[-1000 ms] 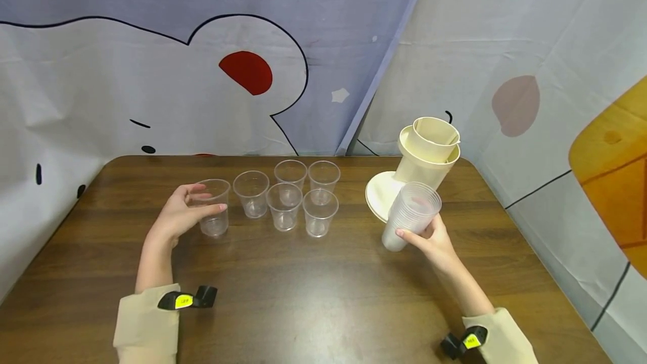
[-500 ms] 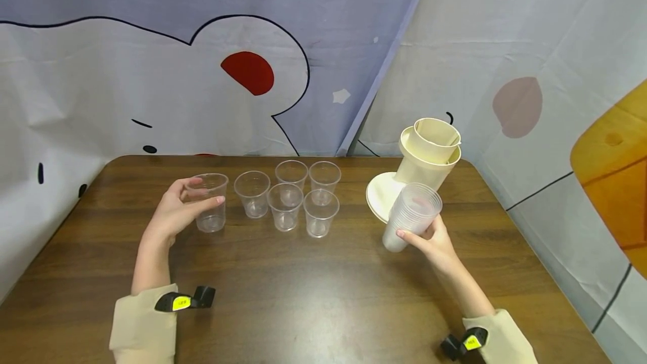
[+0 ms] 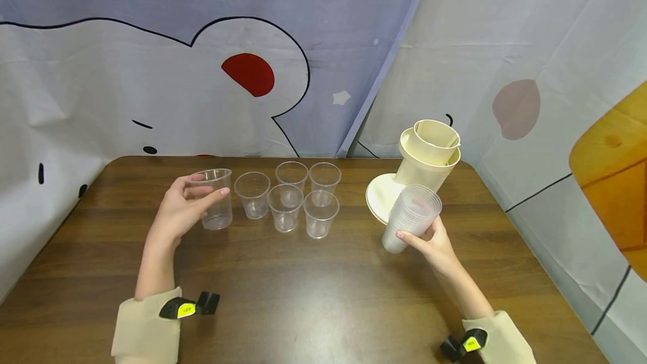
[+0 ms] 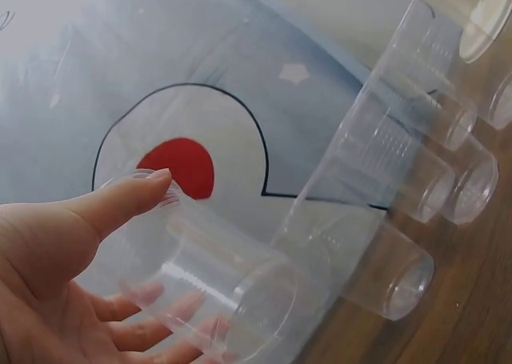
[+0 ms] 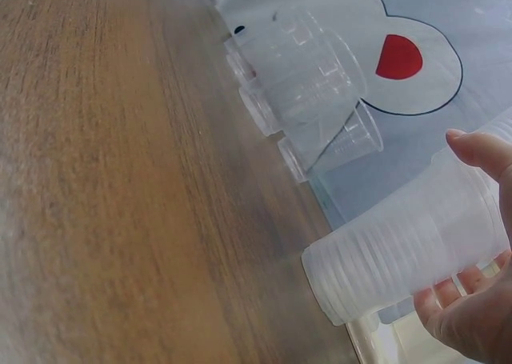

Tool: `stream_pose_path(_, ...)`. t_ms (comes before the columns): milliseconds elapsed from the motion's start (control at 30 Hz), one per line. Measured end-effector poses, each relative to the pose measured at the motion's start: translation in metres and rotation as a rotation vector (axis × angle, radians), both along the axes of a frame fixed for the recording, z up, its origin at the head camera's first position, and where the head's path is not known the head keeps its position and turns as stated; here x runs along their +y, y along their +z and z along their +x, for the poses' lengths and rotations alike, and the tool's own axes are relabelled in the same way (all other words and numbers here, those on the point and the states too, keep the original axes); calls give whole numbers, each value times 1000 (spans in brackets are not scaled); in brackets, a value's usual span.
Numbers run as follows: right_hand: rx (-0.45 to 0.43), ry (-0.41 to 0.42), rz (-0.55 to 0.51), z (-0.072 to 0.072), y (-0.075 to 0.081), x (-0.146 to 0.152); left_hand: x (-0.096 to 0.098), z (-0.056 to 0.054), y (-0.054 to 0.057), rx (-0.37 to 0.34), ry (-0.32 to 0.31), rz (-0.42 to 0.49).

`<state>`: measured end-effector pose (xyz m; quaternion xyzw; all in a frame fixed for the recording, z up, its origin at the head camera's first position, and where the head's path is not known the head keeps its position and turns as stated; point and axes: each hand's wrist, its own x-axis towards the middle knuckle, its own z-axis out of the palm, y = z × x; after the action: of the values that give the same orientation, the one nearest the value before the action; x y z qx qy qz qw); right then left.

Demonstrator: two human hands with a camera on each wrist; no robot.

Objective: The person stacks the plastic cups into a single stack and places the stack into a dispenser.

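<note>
My left hand [image 3: 179, 209] grips a clear plastic cup [image 3: 218, 212] upright at the left, thumb near the rim and fingers round the far side. In the left wrist view the fingers [image 4: 148, 332] show through the cup's wall. Just right of it stand several more clear plastic cups [image 3: 285, 215], mouths up. My right hand [image 3: 434, 243] holds a tilted stack of nested clear cups [image 3: 406, 221], thumb on the near side and fingers behind. The right wrist view shows the stack's ribbed sides [image 5: 392, 236] and the fingers curled under it.
A cream plastic holder [image 3: 422, 170] with a round base [image 3: 379, 198] and two tubes stands at the back right, close behind the stack. The brown wooden table [image 3: 303, 296] ends at a printed cloth backdrop [image 3: 151, 83].
My left hand and its cup have shifted slightly away from me, then right, closer to the standing cups. The right hand and its stack have hardly moved.
</note>
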<state>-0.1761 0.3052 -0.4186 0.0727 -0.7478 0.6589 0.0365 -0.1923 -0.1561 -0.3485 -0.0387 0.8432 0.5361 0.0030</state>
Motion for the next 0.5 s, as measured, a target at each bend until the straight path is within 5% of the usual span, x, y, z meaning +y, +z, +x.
stream_pose_path(500, 0, 0, -1, 0, 0, 0, 21, 10, 22, 52, -34, -11)
